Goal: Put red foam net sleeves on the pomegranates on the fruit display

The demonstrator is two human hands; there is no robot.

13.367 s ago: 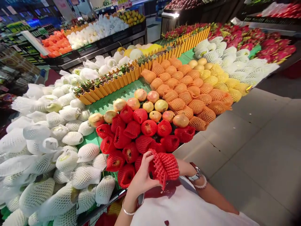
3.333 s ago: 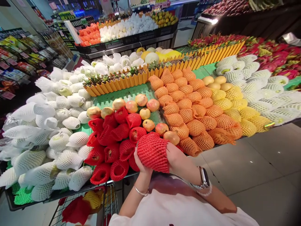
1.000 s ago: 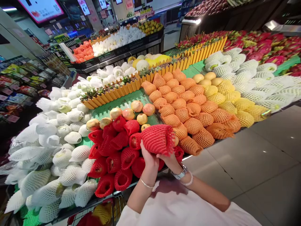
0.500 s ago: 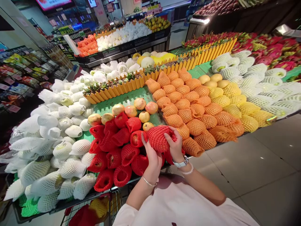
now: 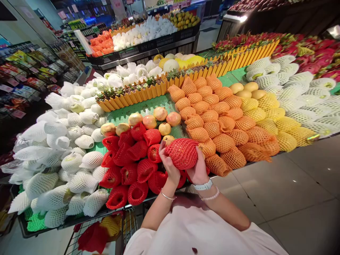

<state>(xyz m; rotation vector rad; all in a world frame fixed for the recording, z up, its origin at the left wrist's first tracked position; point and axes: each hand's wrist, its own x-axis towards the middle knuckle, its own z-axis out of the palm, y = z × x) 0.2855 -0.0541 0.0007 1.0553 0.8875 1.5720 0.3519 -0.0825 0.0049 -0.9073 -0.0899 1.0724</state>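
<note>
Between my two hands rests a pomegranate in a red foam net (image 5: pixel 181 153), raised just over the front of the display. My left hand (image 5: pixel 170 166) holds its left side, fingers curved along the net. From the right and below, my right hand (image 5: pixel 199 168) supports it, with the fingers mostly hidden behind the fruit. Just left lie several red-netted fruits (image 5: pixel 136 150), some with the net's open end facing me. Behind them sit bare pomegranates (image 5: pixel 149 121) with yellow-pink skin, on a green mat (image 5: pixel 127 114).
Orange-netted fruits (image 5: pixel 223 141) lie to the right, with yellow-netted ones (image 5: pixel 288 141) beyond. White-netted fruits (image 5: pixel 45 186) fill the left side. A low orange picket fence (image 5: pixel 135 95) with small plants runs behind. Below the display's front edge stands a wire cart (image 5: pixel 127 226) holding red and yellow items.
My right hand has shifted from the net's right end to under and behind the fruit. The netted fruit has turned and moved slightly right; the view has shifted a little.
</note>
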